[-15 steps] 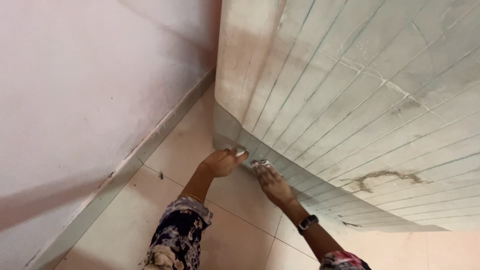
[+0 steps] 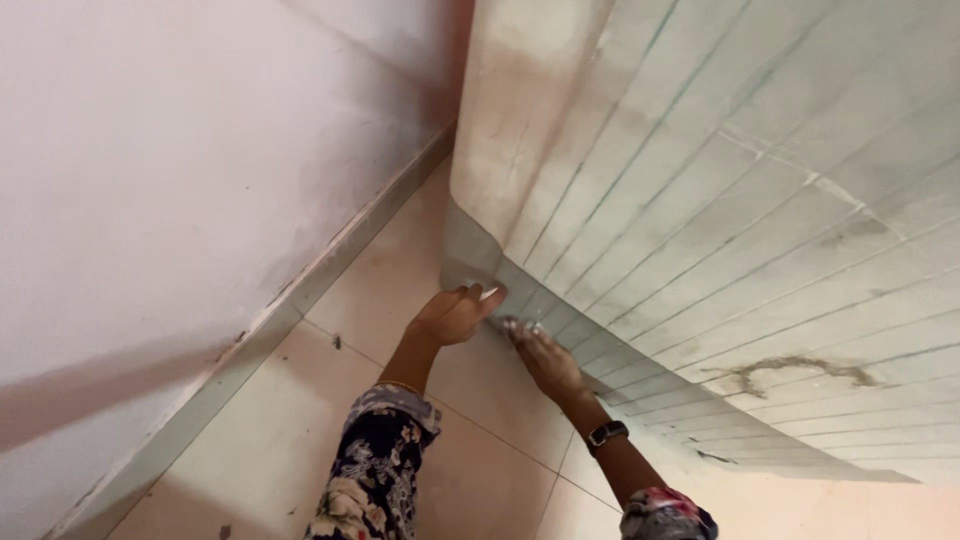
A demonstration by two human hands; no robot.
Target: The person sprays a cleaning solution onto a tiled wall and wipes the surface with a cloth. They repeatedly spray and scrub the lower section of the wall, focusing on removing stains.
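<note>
Compared with half a second ago almost nothing has moved: both hands stay at the lower edge of the large pale sheet with thin parallel green lines (image 2: 720, 230), and the view has only drifted a little. The sheet leans up from the beige tiled floor (image 2: 290, 440) near the corner of the pinkish-white wall (image 2: 170, 170), its bottom edge curling outward onto the tiles.

The left hand (image 2: 452, 315) has its fingers curled around the sheet's lower corner edge, clamped on it. The right hand (image 2: 545, 358), with a black wristwatch (image 2: 606, 434) on its wrist, presses just beside it on the same edge; its fingertips are blurred, so I cannot tell whether they grip the sheet or lie flat on it. Something small and shiny shows between the two hands, too blurred to identify.

The sheet runs out of view at the top and right. A brown stain (image 2: 790, 370) marks its lower right part. The floral-patterned sleeves (image 2: 375, 470) are cut off at the bottom.
</note>
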